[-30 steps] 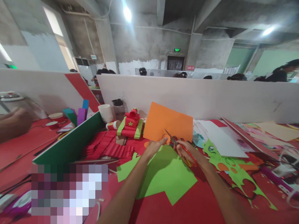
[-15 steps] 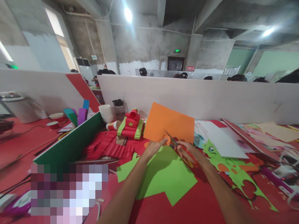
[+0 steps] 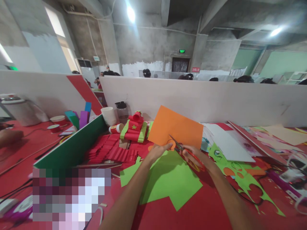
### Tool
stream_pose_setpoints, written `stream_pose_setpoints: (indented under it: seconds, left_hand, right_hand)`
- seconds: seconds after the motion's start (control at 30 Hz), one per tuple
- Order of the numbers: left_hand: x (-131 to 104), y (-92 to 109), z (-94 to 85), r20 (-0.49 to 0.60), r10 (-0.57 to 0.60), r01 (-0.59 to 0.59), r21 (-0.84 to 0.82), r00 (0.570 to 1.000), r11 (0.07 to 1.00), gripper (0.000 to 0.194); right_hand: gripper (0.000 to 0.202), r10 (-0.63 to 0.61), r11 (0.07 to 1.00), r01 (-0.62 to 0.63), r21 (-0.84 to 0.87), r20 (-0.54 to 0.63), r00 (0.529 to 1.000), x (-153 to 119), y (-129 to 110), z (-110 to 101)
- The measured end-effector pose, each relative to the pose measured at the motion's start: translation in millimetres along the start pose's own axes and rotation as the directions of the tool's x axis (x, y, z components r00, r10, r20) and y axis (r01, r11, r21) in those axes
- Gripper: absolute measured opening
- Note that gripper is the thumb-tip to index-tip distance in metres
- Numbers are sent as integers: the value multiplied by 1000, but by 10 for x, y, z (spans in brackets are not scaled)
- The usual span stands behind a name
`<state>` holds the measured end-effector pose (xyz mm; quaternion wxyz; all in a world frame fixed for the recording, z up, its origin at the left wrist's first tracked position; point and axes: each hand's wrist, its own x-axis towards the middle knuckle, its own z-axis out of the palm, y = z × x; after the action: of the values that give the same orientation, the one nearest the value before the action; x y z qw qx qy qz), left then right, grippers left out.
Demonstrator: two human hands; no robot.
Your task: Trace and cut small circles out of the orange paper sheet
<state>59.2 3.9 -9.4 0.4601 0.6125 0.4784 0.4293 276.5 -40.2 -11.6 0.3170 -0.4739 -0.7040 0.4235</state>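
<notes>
My left hand (image 3: 161,150) pinches the lower edge of an orange paper sheet (image 3: 178,123), held up above the table. A small circle is outlined near that edge, beside my left thumb. In my right hand (image 3: 189,152) is a pair of scissors (image 3: 195,163) with red and yellow handles. The blades reach up and left over the orange sheet, next to the circle, and look slightly parted. Beneath both hands lie green paper sheets (image 3: 174,179) on the red tabletop.
Folded red paper strips (image 3: 112,150) and a red-and-green paper model (image 3: 134,126) stand to the left by a green divider (image 3: 69,143). Cut green scraps (image 3: 242,179) and white board (image 3: 230,142) lie to the right. A white partition (image 3: 192,99) closes the back.
The orange sheet has shifted slightly right and turned a little, with the scissors staying against it. At the far left, another person's hand has come further into view.
</notes>
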Motion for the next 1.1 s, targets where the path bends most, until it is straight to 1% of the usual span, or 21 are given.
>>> stream_pose_setpoints:
  seconds: [0.1, 0.23, 0.33, 0.43, 0.5, 0.57, 0.67, 0.77, 0.83, 0.93, 1.03, 1.1]
  left_hand:
    - [4, -9, -3, 8, -21, 21, 14, 1000, 1000, 49]
    - [8, -5, -14, 26, 18, -18, 3, 1000, 1000, 47]
    - [6, -5, -8, 35, 5, -4, -14, 999, 1000, 41]
    - [21, -19, 23, 28, 18, -15, -100, 999, 995, 36]
    - [48, -30, 56, 32, 71, -64, -182, 997, 981, 36]
    - [86, -38, 94, 28, 131, -120, -258, 991, 959, 38]
    - [138, -45, 155, -44, 176, -181, -316, 983, 932, 42]
    - [157, -56, 219, -149, 152, -192, -314, 977, 930, 46]
    - [151, -65, 258, -159, 144, -186, -298, 977, 936, 44]
    - [134, -68, 296, -139, 158, -192, -279, 978, 941, 41]
    - [126, -51, 299, -155, 171, -209, -280, 973, 937, 39]
    - [124, -31, 284, -146, 183, -219, -302, 972, 928, 38]
  right_hand:
    - [48, 9, 1000, -9, -2, -8, 1000, -13, -12, -9]
    - [48, 30, 999, -30, -20, -15, 999, 2, -11, -19]
    - [51, 41, 999, -42, -14, -15, 999, 19, -29, -25]
    - [51, 47, 999, -47, 8, 0, 999, 22, -50, -24]
    - [51, 18, 1000, -18, 12, -7, 1000, 21, -47, -12]
    - [49, -35, 999, 35, 8, -41, 999, 26, -22, 13]
    - [50, -65, 998, 67, 18, -107, 992, 57, 30, 67]
    - [52, -60, 998, 63, 16, -136, 989, 108, 52, 127]
    - [54, -79, 997, 80, 7, -143, 987, 142, 46, 166]
    - [54, -89, 996, 89, -9, -169, 982, 177, 44, 226]
    - [52, -74, 997, 73, -9, -194, 978, 189, 73, 281]
    - [51, -87, 996, 89, 4, -206, 975, 188, 99, 305]
